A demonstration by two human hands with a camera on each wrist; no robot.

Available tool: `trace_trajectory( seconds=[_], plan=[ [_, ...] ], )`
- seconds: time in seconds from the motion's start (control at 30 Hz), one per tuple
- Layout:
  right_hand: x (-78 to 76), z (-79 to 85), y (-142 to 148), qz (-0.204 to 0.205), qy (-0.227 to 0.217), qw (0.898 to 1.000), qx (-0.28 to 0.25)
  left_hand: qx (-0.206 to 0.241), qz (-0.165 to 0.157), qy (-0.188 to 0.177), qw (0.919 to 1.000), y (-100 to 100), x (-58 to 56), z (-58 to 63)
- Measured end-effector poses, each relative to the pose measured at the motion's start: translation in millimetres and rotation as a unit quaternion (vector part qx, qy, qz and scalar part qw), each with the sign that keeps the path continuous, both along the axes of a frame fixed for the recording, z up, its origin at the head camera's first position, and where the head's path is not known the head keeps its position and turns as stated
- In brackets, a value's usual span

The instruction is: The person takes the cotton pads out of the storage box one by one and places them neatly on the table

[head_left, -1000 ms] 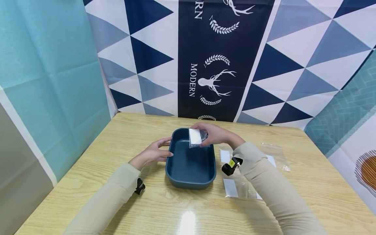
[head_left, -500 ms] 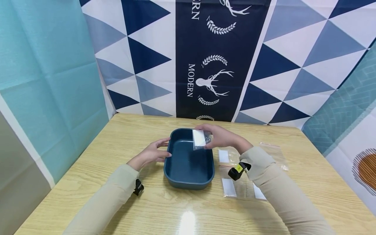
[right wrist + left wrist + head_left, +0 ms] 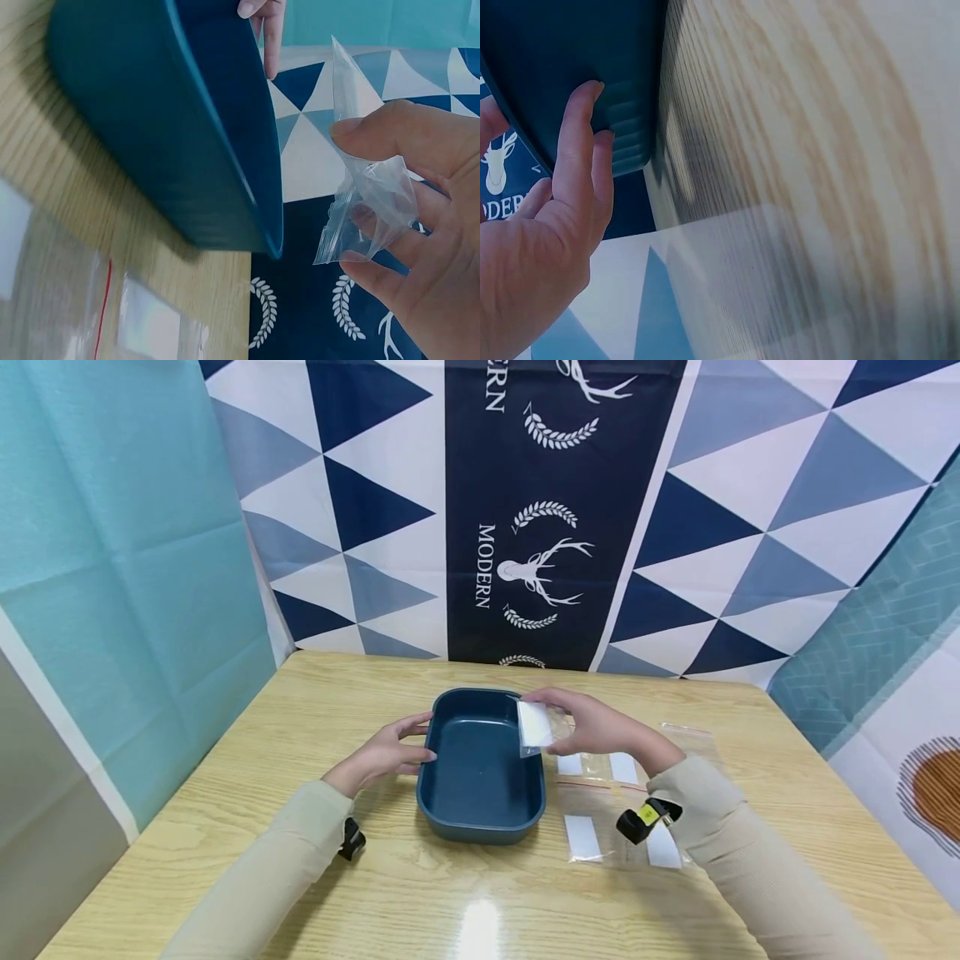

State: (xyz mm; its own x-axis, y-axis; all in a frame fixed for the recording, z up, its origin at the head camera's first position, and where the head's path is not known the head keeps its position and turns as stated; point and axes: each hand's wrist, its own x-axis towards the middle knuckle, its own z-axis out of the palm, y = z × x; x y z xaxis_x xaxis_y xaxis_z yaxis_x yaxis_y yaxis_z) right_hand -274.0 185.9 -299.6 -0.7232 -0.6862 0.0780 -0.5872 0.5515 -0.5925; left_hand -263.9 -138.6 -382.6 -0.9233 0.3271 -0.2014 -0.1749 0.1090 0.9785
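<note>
My right hand [image 3: 596, 722] pinches a small clear plastic bag with a white label [image 3: 535, 725] between thumb and fingers. The bag overlaps the right rim of a deep blue rectangular bin [image 3: 480, 837] in the head view. In the right wrist view its clear plastic [image 3: 367, 202] hangs crumpled among the curved fingers, beside the bin's wall [image 3: 150, 142]. My left hand [image 3: 382, 752] grips the bin's left side. Its fingers [image 3: 577, 142] lie along the outer wall, and the thumb is at the rim. The inside of the bin shows only its bare floor in the head view.
Several flat zip bags with white labels lie on the wooden table [image 3: 360, 893] right of the bin, one of them a clear bag [image 3: 583, 839] near the front. My right forearm [image 3: 750, 860] partly covers them. A patterned cloth [image 3: 382, 510] hangs behind the table.
My right hand has moved right and slightly toward me with the small bag, from over the bin to its right rim. The left hand keeps its place on the bin.
</note>
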Motion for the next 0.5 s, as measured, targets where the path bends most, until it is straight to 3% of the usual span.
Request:
trace_trajectory(
  seconds=[0.27,0.5],
  plan=[
    [12.8,-2.8,21.1,-0.027,0.006,1.000,0.002,0.013,-0.009,-0.004,0.9999,1.0,-0.3,-2.1],
    [24.3,-7.0,41.1,-0.045,0.019,0.999,0.009,-0.007,0.008,-0.003,0.9999,1.4,-0.1,-0.6]
  ],
)
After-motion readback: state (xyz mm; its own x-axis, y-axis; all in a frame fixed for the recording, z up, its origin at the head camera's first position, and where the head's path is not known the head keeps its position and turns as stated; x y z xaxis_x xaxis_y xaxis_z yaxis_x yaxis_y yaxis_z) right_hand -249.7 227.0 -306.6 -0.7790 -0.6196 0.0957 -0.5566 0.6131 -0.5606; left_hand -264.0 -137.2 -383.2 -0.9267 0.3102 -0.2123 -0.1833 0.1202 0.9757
